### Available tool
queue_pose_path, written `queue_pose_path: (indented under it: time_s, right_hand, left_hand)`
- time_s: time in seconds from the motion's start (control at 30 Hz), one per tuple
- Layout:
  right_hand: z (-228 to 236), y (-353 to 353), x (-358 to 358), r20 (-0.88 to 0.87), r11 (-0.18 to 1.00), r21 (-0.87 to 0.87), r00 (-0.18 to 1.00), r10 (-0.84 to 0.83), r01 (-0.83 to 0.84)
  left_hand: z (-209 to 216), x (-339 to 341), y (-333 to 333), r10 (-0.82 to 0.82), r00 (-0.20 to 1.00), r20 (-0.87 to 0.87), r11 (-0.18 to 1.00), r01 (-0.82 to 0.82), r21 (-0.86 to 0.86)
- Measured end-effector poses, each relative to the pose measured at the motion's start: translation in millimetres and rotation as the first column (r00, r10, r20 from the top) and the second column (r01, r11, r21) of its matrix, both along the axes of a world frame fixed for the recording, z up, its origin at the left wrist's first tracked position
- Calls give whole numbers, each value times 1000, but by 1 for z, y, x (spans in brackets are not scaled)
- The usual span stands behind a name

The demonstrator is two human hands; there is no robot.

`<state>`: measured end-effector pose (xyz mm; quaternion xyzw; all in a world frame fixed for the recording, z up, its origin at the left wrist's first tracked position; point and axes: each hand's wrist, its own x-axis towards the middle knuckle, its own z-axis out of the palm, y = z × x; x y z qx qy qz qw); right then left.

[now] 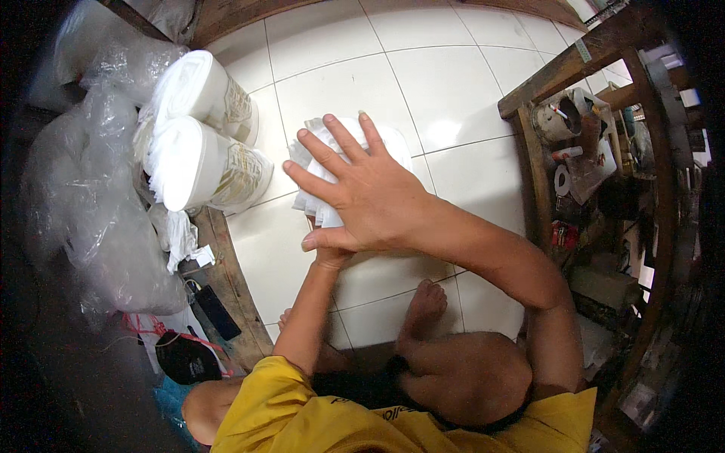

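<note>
My right hand (377,192) is spread wide, palm down, over a stack of thin white sheets or flat bags (393,143) with uneven, layered edges. Its fingers point up and to the left, and the thumb sticks out at the near side. Just under that thumb my left hand (332,259) shows only at the wrist. The rest of it is covered by the right hand and the stack, so its fingers are hidden. Pale translucent edges of the stack (300,155) stick out left of the right fingers.
Two bulky white bundles in clear wrap with gold print (234,170) stand at the left, beside heaped clear plastic (113,204). A dark phone-like device (217,311) and a black cap-like item (186,359) lie nearer. A cluttered wooden shelf (532,174) borders the white tiled floor (468,177) on the right.
</note>
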<state>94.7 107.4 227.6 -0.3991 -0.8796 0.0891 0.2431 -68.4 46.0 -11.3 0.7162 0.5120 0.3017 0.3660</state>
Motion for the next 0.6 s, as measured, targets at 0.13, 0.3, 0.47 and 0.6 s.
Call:
queue_pose_path:
  time_s: [0.13, 0.3, 0.47, 0.6]
  right_hand:
    - [-10, -5, -3, 88, 997, -69, 996, 33, -27]
    - [6, -5, -5, 55, 998, -63, 998, 20, -17]
    - [16, 8, 11, 128, 998, 3, 990, -65, 66]
    - [1, 15, 10, 256, 991, -62, 962, -99, 119]
  left_hand:
    - [3, -3, 2, -9, 998, 62, 998, 14, -68]
    - [4, -5, 2, -4, 990, 138, 991, 22, -133]
    - [2, -2, 4, 3, 975, 221, 980, 41, -194]
    - [0, 2, 9, 6, 946, 325, 949, 98, -300]
